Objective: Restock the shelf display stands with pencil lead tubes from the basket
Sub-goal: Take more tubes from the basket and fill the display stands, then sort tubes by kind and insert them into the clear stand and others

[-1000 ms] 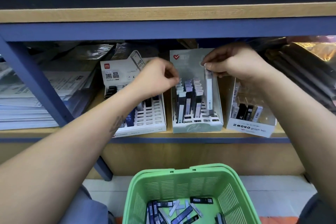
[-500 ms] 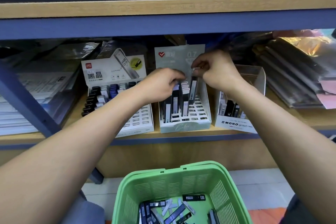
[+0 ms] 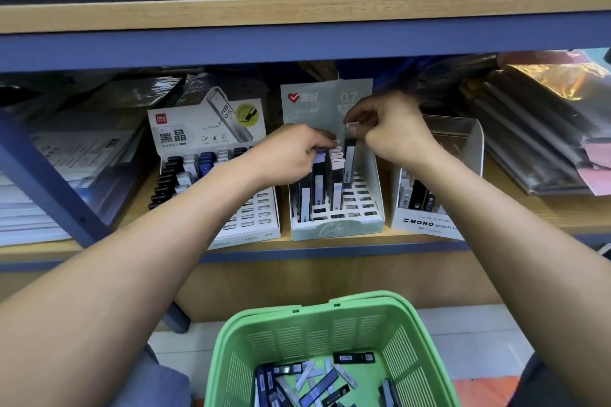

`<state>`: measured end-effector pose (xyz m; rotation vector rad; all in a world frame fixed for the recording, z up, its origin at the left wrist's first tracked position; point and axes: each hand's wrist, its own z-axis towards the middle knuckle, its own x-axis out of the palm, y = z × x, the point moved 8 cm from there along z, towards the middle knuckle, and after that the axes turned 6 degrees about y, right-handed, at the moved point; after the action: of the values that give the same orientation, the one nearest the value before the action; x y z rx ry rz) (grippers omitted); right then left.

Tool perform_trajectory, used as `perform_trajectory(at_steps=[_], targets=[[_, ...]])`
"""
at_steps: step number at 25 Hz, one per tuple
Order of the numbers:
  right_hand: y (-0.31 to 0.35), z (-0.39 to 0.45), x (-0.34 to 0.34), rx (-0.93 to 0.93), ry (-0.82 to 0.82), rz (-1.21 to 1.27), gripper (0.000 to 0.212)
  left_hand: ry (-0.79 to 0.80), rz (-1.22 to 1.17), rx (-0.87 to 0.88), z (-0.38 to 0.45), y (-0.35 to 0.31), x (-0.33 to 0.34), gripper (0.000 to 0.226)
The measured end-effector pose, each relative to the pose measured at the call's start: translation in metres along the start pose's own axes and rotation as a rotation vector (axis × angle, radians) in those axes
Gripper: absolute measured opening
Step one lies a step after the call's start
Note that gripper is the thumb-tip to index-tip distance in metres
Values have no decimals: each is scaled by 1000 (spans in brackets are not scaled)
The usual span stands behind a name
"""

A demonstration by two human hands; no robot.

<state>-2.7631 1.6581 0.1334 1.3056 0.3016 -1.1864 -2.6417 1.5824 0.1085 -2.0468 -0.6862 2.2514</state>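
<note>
Head view | right hand (image 3: 393,132) pinches dark lead tube (image 3: 349,158) by its cap, upright to drop into middle stand (image 3: 337,228) slot | left hand (image 3: 291,155) fingers curled on seated tubes' tops, likely steadying them | green basket (image 3: 297,337) at 6 o'clock holds loose tubes.

bare forearms (image 3: 165,261), no sleeves; grey trousers (image 3: 158,383).

basket (image 3: 330,334) before shelf (image 3: 330,246); three stands on it | middle stand (image 3: 337,225)
</note>
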Motion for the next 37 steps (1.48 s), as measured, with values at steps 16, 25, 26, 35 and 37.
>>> perform_trajectory(at_steps=[16, 25, 26, 35, 37], targets=[[-10, 0, 14, 47, 38, -153, 32, -30, -19, 23, -8, -4, -5, 56], [-8, -130, 82, 173, 14, 113, 21, -238, 141, 68, -80, -32, 39, 14], [-23, -146, 107, 244, 123, 81, 21, -135, 161, 34, -91, -32, 66, 13], [-119, -262, 273, 431, 898, -198, 35, 654, 100, -285, -164, 35, 306, 33], [-130, -286, 303, 445, 998, -204, 39, 731, 29, -409, -177, 53, 351, 21]])
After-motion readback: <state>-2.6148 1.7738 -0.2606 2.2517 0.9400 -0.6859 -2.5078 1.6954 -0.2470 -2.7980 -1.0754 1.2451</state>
